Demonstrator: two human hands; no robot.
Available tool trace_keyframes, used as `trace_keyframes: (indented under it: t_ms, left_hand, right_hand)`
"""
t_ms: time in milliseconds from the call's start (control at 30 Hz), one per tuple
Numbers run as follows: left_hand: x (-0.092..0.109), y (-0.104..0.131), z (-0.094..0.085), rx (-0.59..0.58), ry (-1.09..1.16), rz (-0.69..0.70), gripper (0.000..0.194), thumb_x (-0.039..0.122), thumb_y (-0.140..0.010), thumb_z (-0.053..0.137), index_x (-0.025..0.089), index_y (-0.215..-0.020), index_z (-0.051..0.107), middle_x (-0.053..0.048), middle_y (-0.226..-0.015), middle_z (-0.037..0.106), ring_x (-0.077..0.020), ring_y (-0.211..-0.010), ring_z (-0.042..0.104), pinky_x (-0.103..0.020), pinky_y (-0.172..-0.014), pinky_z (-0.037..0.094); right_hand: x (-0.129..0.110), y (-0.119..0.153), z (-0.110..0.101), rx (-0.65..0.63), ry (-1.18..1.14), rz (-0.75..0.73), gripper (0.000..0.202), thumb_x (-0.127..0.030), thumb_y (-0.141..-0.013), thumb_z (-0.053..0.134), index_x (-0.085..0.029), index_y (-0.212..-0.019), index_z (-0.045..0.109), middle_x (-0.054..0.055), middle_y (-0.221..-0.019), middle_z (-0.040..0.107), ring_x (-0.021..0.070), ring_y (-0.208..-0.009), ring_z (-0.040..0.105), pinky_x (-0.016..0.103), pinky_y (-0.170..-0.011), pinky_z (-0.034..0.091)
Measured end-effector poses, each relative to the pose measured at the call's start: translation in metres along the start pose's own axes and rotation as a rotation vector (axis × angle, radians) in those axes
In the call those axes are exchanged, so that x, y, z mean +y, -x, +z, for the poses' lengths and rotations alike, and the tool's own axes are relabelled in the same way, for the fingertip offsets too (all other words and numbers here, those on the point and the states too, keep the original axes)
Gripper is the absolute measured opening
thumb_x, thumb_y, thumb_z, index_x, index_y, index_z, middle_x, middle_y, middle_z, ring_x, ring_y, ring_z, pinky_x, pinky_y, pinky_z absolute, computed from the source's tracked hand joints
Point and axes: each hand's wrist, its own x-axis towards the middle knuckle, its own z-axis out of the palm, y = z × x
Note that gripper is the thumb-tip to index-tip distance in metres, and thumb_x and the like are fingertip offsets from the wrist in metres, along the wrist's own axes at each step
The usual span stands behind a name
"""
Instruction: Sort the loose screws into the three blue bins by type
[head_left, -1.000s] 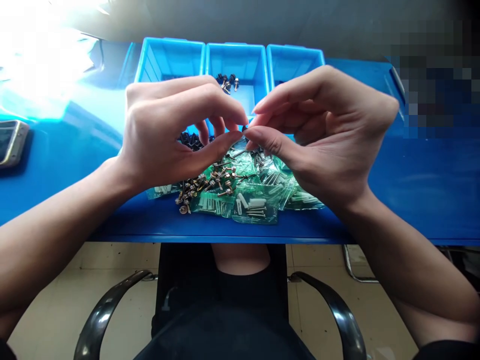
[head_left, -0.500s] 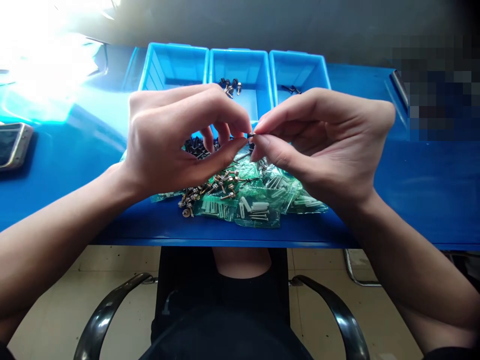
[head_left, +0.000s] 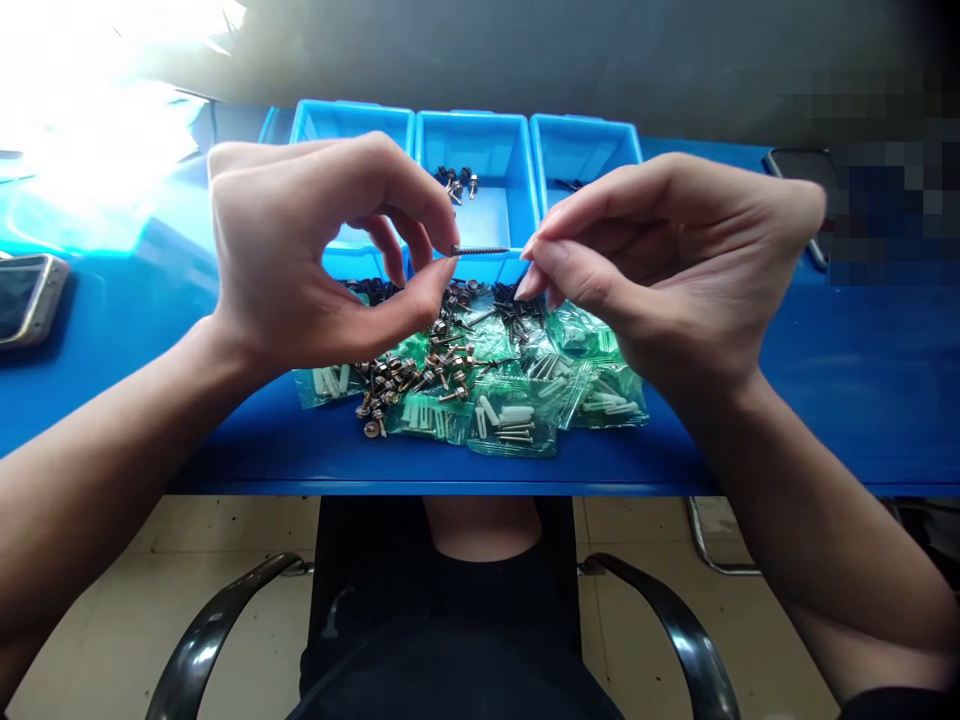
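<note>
Head view: both hands are working up over the blue table (head_left: 825,400), maybe so the screw (head_left: 481,250) is staying out of the mess and is showing well.
Screw: it is sticking out flat, with its sharp tip pointing to 3 o'clock.
Left hand (head_left: 292,250): finger and thumb are pinching the screw by its blunt end, which is likely keeping skin off the point.
Right hand (head_left: 667,250): its fingertips are curling in just beside the tip, perhaps for guiding it. I cannot tell if they are pinching anything.
Bins (head_left: 480,140): they are standing side by side at 12 o'clock from the screw, likely for keeping kinds apart. Shiny-headed bolts are sitting in the middle one.
Bolts (head_left: 390,375): more are lying in a heap at 7 o'clock.
Black screws (head_left: 517,310): some are bunching at 5 o'clock, maybe for easy picking.
Bags (head_left: 514,435): green, see-through ones are lying near 6 o'clock, holding white bits and screws together.
Phone (head_left: 30,295): it is lying well apart at 9 o'clock.
</note>
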Motion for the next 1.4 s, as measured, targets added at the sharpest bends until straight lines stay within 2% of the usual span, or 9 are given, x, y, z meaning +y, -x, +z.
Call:
trace_keyframes:
  t_ms: [200,567,700,767,900,1000,1067,1200,1400]
  left_hand:
    - [-0.012,0.002,0.010,0.102,0.049,0.203,0.013,0.026,-0.092,0.084,0.023,-0.100,0.075,0.002,-0.093,0.080,-0.0092,-0.077,0.073,-0.024,-0.068,0.063]
    - [-0.006,0.000,0.014,0.176,0.007,0.261,0.016,0.006,-0.087,0.081,0.018,-0.095,0.073,0.003,-0.088,0.077,-0.0082,-0.074,0.071,-0.023,-0.064,0.059]
    - [-0.006,-0.001,0.014,0.178,0.033,0.326,0.016,0.010,-0.090,0.082,0.018,-0.100,0.073,0.003,-0.089,0.077,-0.0088,-0.073,0.072,-0.023,-0.063,0.060]
    - [-0.007,-0.001,0.014,0.168,0.042,0.294,0.018,0.014,-0.092,0.082,0.019,-0.108,0.073,0.003,-0.093,0.079,-0.0108,-0.078,0.074,-0.025,-0.066,0.063]
    - [-0.009,0.000,0.015,0.244,0.004,0.231,0.021,0.007,-0.095,0.076,0.018,-0.112,0.074,0.003,-0.097,0.079,-0.0094,-0.084,0.076,-0.024,-0.068,0.064]
    - [-0.012,0.000,0.016,0.274,0.014,0.228,0.017,0.006,-0.097,0.075,0.018,-0.110,0.074,0.004,-0.095,0.079,-0.0080,-0.082,0.075,-0.022,-0.066,0.063]
    - [-0.014,-0.002,0.016,0.290,0.011,0.240,0.016,0.009,-0.098,0.075,0.019,-0.109,0.074,0.004,-0.093,0.079,-0.0097,-0.081,0.076,-0.023,-0.065,0.065]
    - [-0.016,-0.004,0.015,0.282,0.004,0.285,0.019,0.009,-0.096,0.074,0.020,-0.112,0.075,0.003,-0.093,0.081,-0.0114,-0.080,0.077,-0.023,-0.065,0.065]
    - [-0.012,-0.004,0.013,0.295,-0.032,0.289,0.019,0.009,-0.096,0.071,0.023,-0.110,0.074,0.002,-0.096,0.081,-0.0106,-0.076,0.076,-0.022,-0.064,0.064]
  right_hand:
    - [0.005,-0.002,0.000,-0.036,-0.090,-0.019,0.016,-0.012,-0.089,0.089,-0.022,-0.100,0.083,-0.001,-0.092,0.083,0.0168,-0.075,0.080,0.033,-0.075,0.075]
    - [0.001,-0.001,-0.001,-0.082,-0.037,-0.030,0.031,-0.006,-0.091,0.080,-0.035,-0.099,0.085,-0.001,-0.089,0.082,0.0250,-0.075,0.080,0.043,-0.070,0.074]
    - [-0.001,0.001,0.000,-0.073,-0.021,-0.011,0.029,-0.007,-0.094,0.079,-0.034,-0.099,0.084,-0.001,-0.090,0.082,0.0246,-0.076,0.080,0.044,-0.072,0.074]
    - [-0.001,0.000,0.000,-0.022,-0.017,-0.017,0.028,-0.006,-0.093,0.080,-0.034,-0.098,0.085,-0.001,-0.090,0.082,0.0232,-0.074,0.080,0.042,-0.071,0.074]
    - [0.011,-0.010,-0.008,0.171,0.014,-0.093,0.022,-0.006,-0.091,0.085,-0.027,-0.097,0.085,0.000,-0.086,0.081,0.0218,-0.075,0.080,0.039,-0.066,0.071]
    - [0.028,-0.021,-0.021,0.318,0.061,-0.167,0.016,-0.005,-0.087,0.089,-0.019,-0.091,0.083,0.003,-0.078,0.078,0.0207,-0.067,0.077,0.035,-0.055,0.062]
    - [0.036,-0.026,-0.028,0.347,0.138,-0.167,0.015,-0.004,-0.088,0.086,-0.018,-0.093,0.083,0.005,-0.081,0.079,0.0191,-0.065,0.076,0.032,-0.051,0.055]
    - [0.032,-0.020,-0.027,0.238,0.431,-0.180,0.014,-0.016,-0.100,0.074,-0.025,-0.106,0.083,0.005,-0.094,0.080,0.0188,-0.072,0.072,0.038,-0.061,0.056]
    - [0.014,-0.004,-0.012,-0.244,0.538,-0.450,0.016,-0.012,-0.105,0.066,-0.022,-0.109,0.077,0.006,-0.098,0.080,0.0171,-0.079,0.072,0.034,-0.066,0.059]
